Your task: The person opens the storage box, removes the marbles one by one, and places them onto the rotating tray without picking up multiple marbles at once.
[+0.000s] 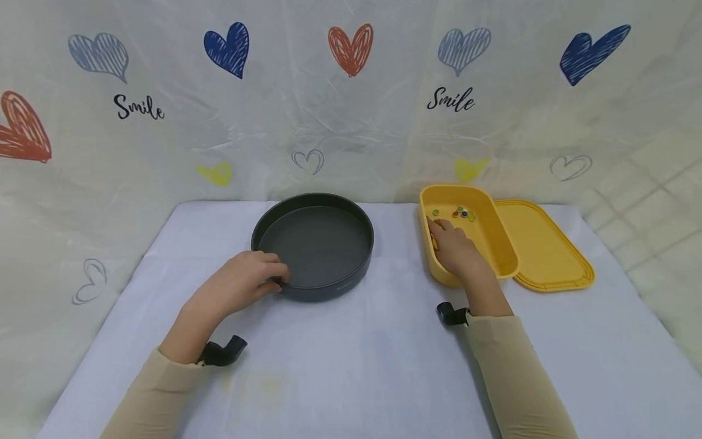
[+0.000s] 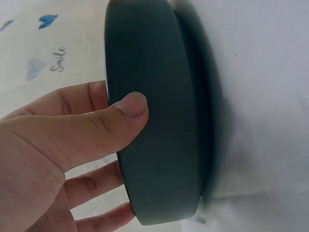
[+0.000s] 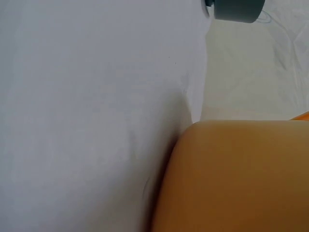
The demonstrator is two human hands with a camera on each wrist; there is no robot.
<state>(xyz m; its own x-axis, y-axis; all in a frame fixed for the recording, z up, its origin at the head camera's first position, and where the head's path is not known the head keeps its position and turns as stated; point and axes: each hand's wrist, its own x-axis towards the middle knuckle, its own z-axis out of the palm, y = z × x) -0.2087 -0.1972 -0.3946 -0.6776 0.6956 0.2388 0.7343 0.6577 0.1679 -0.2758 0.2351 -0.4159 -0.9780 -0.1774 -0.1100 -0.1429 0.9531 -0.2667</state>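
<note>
My left hand [image 1: 241, 283] holds the near left rim of a round dark grey baking pan [image 1: 323, 250]. In the left wrist view the thumb [image 2: 130, 108] presses the outer wall, while the other fingers go over the rim to the inner side. My right hand [image 1: 452, 247] reaches down into a yellow plastic box [image 1: 503, 259] near its left wall. Its fingertips are partly hidden, so what they hold cannot be told. Several tiny coloured pieces [image 1: 464, 213] lie on the box floor beyond the fingers. The right wrist view shows only the box's outer side [image 3: 236, 179].
A yellow lid [image 1: 554, 250] lies flat to the right of the box, partly beneath its edge. White cloth [image 1: 351, 366] covers the table. Behind it hangs a pale sheet [image 1: 384, 122] printed with hearts. Black wrist mounts [image 1: 225, 352] stick out from both wrists.
</note>
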